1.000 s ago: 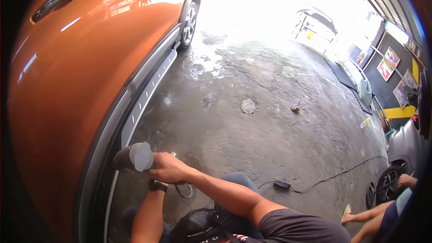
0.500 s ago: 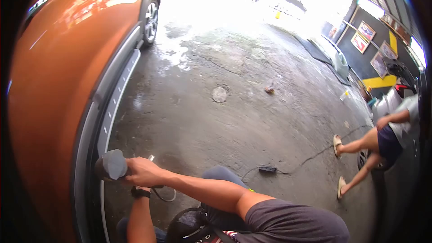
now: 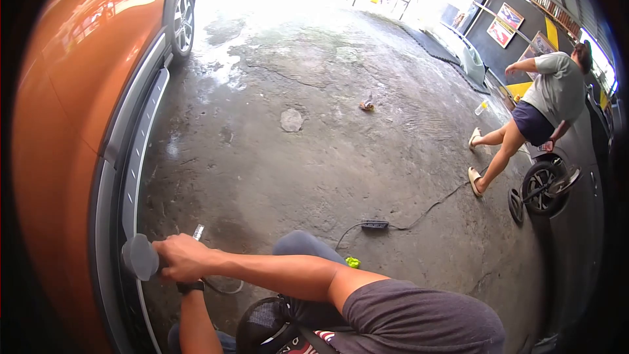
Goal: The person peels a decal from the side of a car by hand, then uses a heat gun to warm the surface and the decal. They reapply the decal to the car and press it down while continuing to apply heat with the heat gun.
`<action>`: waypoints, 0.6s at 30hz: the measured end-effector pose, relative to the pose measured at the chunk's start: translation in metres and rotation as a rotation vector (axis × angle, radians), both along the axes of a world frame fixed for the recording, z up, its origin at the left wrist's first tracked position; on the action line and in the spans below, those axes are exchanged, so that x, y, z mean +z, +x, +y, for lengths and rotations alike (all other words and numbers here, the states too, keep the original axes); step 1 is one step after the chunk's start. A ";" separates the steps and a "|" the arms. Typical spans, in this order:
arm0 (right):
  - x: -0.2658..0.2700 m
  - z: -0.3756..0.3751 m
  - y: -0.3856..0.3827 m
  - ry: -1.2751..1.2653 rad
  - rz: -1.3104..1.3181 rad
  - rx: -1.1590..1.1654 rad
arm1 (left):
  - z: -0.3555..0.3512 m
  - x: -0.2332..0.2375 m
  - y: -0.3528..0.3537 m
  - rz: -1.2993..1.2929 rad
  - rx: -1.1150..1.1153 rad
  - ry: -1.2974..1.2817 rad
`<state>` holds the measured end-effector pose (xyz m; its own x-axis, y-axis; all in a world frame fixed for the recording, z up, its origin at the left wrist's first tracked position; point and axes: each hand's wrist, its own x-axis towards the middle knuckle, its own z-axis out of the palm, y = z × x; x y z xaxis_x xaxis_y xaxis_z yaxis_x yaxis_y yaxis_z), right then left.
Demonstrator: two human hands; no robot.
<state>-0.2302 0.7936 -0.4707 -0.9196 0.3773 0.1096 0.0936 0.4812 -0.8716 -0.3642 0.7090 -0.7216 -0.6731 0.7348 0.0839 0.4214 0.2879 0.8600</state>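
the person (image 3: 555,88) has stepped farther across the floor (image 3: 327,157); my right hand (image 3: 185,257) clasps the round-ended tool (image 3: 141,257) by the running board's (image 3: 136,180) edge; left hand (image 3: 189,282) mostly hidden, grip unclear.

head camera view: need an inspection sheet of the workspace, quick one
surface: rough concrete floor, stained, shiny patches near the orange car
job's things: grey round-ended tool beside the car's side step
clutter: bright green item, bottle and small scrap on floor
grippers: right hand appears closed on the tool; left hand hidden beyond its dark wristband
cables: black cable crosses floor to a black power strip
surroundings: another person stands near a wheel at the right
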 end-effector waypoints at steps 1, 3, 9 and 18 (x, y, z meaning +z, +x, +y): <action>0.000 0.001 0.000 0.000 0.000 0.002 | 0.000 0.000 0.000 0.005 0.003 -0.004; -0.001 0.005 0.001 0.076 0.024 -0.100 | 0.001 -0.001 0.001 0.007 -0.003 -0.007; -0.006 -0.003 0.000 -0.029 0.020 -0.017 | -0.005 -0.004 -0.004 0.023 0.012 -0.014; -0.011 -0.006 -0.005 0.025 -0.013 -0.145 | -0.008 -0.008 -0.011 0.023 0.009 -0.042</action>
<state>-0.2354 0.7880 -0.4815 -0.8568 0.5040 0.1088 0.1752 0.4829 -0.8580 -0.3750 0.7012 -0.7294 -0.6775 0.7323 0.0689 0.4386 0.3270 0.8371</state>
